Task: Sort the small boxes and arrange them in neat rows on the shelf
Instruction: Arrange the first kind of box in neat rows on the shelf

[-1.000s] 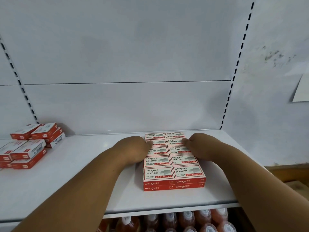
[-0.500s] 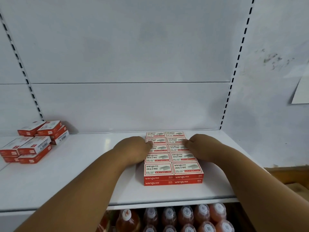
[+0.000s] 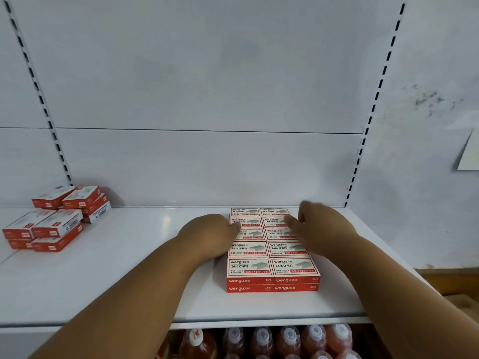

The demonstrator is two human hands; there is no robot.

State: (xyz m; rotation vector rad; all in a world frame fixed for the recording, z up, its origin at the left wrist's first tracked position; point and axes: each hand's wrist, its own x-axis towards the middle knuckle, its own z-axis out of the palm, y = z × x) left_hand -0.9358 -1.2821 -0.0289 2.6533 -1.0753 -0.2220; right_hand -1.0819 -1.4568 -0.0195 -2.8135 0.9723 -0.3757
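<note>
A glossy white metal shelf (image 3: 129, 268) runs across the view, backed by pale grey panels (image 3: 202, 86) and black-slotted uprights (image 3: 373, 110). To the right is a scuffed white wall (image 3: 425, 177) with a sheet of paper (image 3: 470, 154) stuck on it at the frame edge.

On the right part of the shelf sits a block of small red-and-white cardboard staple boxes (image 3: 272, 270), laid flat in two columns of five rows, ten tops showing; the front edge shows two layers. The left hand (image 3: 210, 235) rests against the block's left side, fingers curled under, thumb tip touching a box in the second row. The right hand (image 3: 321, 229) is over the back right rows, blurred, fingers loosely bent; whether it holds anything I cannot tell.

At the far left, well apart, lies a loose heap of similar red-and-white boxes (image 3: 57, 218), about ten, askew and stacked.

Beneath the shelf stands a row of clear plastic bottles of reddish liquid (image 3: 287, 340), about six caps visible.
</note>
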